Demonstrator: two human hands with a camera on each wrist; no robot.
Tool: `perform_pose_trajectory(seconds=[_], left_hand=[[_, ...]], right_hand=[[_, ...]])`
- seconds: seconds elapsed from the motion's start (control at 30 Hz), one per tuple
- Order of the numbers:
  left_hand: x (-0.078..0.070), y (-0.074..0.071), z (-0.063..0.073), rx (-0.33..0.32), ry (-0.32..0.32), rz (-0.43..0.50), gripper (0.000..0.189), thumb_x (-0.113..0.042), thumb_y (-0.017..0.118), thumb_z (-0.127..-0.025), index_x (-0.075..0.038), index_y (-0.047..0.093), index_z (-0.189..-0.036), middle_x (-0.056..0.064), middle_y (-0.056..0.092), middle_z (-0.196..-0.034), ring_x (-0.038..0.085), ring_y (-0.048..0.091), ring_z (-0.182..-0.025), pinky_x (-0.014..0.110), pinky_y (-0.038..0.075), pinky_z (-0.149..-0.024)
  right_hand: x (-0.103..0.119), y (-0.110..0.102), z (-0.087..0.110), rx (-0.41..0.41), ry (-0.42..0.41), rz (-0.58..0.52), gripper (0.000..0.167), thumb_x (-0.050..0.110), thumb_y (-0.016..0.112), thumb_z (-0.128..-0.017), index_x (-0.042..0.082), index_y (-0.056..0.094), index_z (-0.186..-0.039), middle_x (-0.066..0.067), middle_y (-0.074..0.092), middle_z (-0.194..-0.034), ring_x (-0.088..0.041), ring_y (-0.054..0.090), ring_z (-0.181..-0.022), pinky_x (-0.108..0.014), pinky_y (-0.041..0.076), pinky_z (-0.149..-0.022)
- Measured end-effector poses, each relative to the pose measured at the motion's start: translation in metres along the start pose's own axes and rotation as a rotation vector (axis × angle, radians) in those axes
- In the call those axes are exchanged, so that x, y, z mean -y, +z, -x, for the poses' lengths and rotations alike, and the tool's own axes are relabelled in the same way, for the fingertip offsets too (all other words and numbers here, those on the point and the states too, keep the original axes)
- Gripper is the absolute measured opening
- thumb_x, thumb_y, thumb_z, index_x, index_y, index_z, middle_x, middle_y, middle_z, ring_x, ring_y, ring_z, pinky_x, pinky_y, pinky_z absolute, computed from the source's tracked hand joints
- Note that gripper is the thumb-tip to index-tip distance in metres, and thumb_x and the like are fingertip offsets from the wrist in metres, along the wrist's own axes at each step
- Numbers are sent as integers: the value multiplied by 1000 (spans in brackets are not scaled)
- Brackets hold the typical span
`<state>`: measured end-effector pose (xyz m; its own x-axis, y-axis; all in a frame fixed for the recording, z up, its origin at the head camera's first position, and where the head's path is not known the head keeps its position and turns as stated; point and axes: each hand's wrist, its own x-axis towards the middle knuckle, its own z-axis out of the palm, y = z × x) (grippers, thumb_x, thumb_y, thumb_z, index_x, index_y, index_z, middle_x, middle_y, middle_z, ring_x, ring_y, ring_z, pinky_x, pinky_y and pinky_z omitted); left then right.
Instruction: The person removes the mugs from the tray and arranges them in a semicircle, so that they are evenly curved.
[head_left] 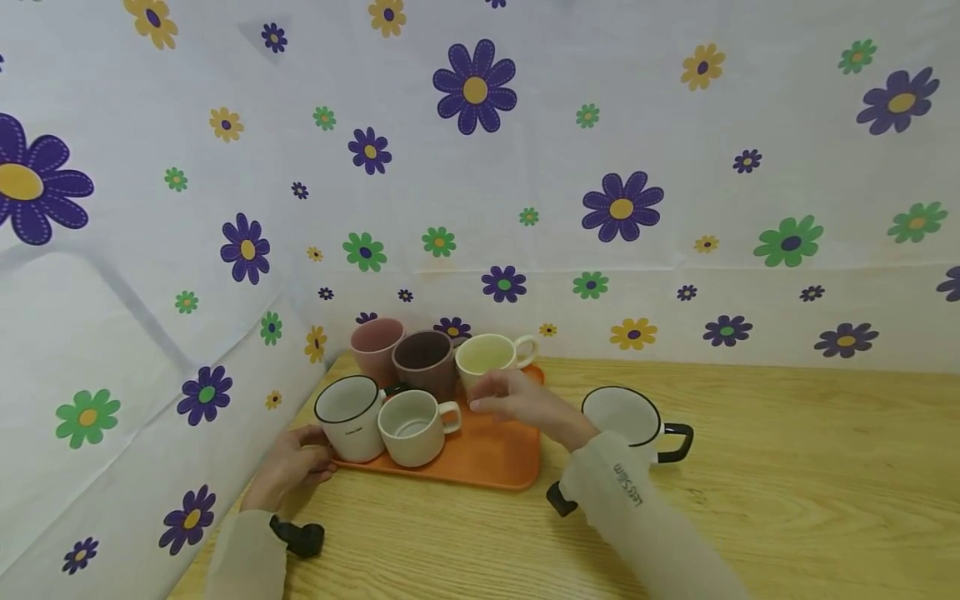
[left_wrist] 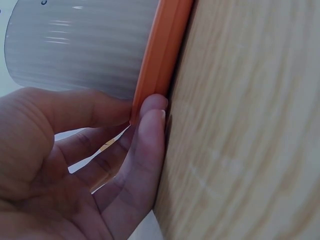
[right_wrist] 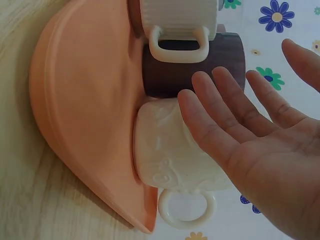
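An orange tray [head_left: 480, 454] bears several mugs. My left hand [head_left: 296, 460] pinches its front left corner, the thumb beside the white mug with a black rim [head_left: 352, 429] and the fingertips low at the tray's edge, close over the wood. Beside that mug stands a small white cup [head_left: 411, 429]. Behind are a pink mug [head_left: 375, 350], a dark brown mug [head_left: 425, 362] and a pale yellow mug [head_left: 480, 354] with its handle to the right. My right hand [head_left: 517, 404] hovers just in front of the yellow mug, fingers extended and apart in the right wrist view, holding nothing.
A second black-rimmed white mug [head_left: 621, 412] with a black handle stands on the wooden table [head_left: 787, 483], right of the tray and partly behind my right sleeve. A flower-print sheet [head_left: 555, 167] rises behind the table and along its left side.
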<state>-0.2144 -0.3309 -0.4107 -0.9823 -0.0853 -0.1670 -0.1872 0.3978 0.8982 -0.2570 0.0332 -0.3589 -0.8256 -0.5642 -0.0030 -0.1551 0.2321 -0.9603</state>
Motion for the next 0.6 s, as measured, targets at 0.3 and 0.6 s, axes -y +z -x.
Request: perform_pose_trajectory(seconds=[0.3, 0.6], left_hand=[[0, 0, -1, 11, -20, -6, 42, 7, 55, -91, 15, 48, -132, 19, 61, -106, 18, 64, -73, 28, 59, -65], [0, -1, -2, 12, -26, -13, 42, 7, 55, -92, 14, 48, -133, 20, 60, -110, 18, 64, -74, 29, 59, -66]], right_hand=[[-6, 12, -5, 42, -156, 43, 45, 8, 63, -96, -18, 52, -131, -31, 56, -134, -44, 52, -127, -50, 44, -107], [-13, 24, -11, 64, -202, 41, 49, 1, 65, -94, -19, 48, -135, -33, 50, -139, -45, 49, -131, -51, 40, -111]])
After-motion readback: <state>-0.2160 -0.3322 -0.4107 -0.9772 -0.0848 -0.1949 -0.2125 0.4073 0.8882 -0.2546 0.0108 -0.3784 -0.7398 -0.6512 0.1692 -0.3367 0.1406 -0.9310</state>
